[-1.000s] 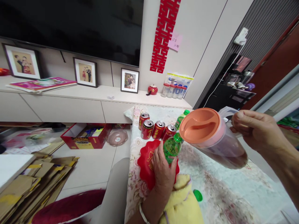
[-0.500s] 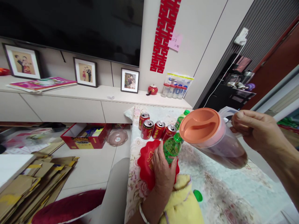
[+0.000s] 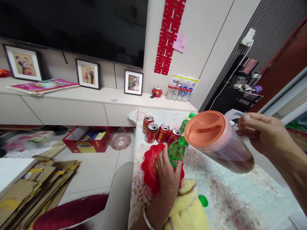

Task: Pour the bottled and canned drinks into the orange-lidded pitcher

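My left hand [image 3: 166,174] wraps around a green plastic bottle [image 3: 177,151] standing over a red scalloped tray [image 3: 150,166]. With my right hand [image 3: 262,131] I grip the handle of a clear plastic pitcher [image 3: 227,151], which has an orange lid [image 3: 205,128] and brown liquid low in it. The pitcher is tilted left, its lid edge close to the bottle's green top [image 3: 183,141]. Whether liquid is flowing cannot be seen. A green cap [image 3: 203,200] lies on the tablecloth near a folded yellow cloth [image 3: 189,209].
Several red drink cans [image 3: 163,133] stand behind the tray, beside another green bottle [image 3: 184,124]. The flowered tablecloth [image 3: 230,191] covers the table. Beyond is a low cabinet [image 3: 83,110] with framed photos and small jars. Flattened cardboard [image 3: 45,182] and a red box [image 3: 87,145] are on the floor.
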`<action>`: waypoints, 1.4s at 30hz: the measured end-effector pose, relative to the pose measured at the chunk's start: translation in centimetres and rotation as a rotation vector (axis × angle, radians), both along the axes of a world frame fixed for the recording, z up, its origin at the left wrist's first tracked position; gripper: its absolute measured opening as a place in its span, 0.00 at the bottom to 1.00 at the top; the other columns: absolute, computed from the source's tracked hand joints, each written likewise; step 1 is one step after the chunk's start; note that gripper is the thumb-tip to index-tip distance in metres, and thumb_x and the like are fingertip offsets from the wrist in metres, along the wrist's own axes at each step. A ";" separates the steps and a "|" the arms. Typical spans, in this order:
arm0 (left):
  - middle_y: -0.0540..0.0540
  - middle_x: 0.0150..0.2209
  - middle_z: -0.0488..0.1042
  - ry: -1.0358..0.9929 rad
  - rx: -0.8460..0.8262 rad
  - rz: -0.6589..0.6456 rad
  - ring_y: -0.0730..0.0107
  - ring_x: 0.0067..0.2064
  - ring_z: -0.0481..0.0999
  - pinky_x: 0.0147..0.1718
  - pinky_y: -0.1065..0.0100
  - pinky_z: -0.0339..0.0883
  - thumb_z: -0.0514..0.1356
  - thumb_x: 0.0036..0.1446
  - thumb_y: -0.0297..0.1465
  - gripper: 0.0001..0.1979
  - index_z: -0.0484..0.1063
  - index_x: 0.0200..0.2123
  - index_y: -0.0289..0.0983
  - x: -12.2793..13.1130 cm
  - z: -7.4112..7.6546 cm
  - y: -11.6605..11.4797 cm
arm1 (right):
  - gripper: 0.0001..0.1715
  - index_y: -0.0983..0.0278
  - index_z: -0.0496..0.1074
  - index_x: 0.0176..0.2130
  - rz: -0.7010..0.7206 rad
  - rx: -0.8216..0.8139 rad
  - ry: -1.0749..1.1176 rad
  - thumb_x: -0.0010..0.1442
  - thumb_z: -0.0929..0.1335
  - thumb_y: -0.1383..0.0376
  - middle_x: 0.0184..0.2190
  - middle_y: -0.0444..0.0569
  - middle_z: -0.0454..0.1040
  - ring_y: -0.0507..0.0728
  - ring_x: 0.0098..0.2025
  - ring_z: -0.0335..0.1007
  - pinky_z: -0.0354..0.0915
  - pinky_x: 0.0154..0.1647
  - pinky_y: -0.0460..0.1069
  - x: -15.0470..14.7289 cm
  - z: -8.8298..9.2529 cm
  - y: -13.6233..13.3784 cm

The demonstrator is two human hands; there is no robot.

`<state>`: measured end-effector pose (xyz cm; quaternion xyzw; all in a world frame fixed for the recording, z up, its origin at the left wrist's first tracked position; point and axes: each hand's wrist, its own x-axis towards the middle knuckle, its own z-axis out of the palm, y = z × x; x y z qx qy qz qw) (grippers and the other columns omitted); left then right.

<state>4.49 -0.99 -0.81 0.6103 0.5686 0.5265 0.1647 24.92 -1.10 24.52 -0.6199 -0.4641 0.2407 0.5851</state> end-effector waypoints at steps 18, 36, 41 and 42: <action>0.30 0.62 0.73 0.003 -0.008 -0.006 0.44 0.62 0.75 0.60 0.46 0.69 0.66 0.60 0.30 0.36 0.59 0.69 0.34 0.0 0.2 -0.1 | 0.33 0.61 0.74 0.17 -0.001 0.004 0.002 0.23 0.86 0.43 0.13 0.38 0.59 0.47 0.18 0.52 0.63 0.23 0.47 -0.2 0.2 0.0; 0.31 0.62 0.73 -0.004 -0.010 -0.001 0.44 0.61 0.75 0.58 0.46 0.70 0.65 0.60 0.30 0.36 0.59 0.69 0.35 0.1 0.1 0.0 | 0.32 0.61 0.74 0.18 0.014 0.011 -0.009 0.26 0.86 0.44 0.15 0.39 0.61 0.47 0.18 0.52 0.62 0.23 0.47 0.3 0.0 0.2; 0.29 0.62 0.73 0.003 0.001 -0.006 0.42 0.62 0.74 0.59 0.44 0.70 0.64 0.61 0.29 0.35 0.58 0.69 0.34 0.1 0.1 0.0 | 0.32 0.61 0.73 0.17 0.030 0.012 -0.023 0.29 0.86 0.44 0.14 0.38 0.58 0.47 0.18 0.51 0.61 0.22 0.48 0.2 0.0 0.2; 0.29 0.62 0.73 0.002 0.003 -0.007 0.42 0.62 0.74 0.59 0.44 0.69 0.65 0.61 0.29 0.35 0.58 0.69 0.33 0.1 0.1 0.0 | 0.32 0.61 0.73 0.17 0.029 0.011 -0.024 0.29 0.86 0.44 0.14 0.38 0.58 0.47 0.18 0.52 0.62 0.23 0.48 0.2 0.0 0.2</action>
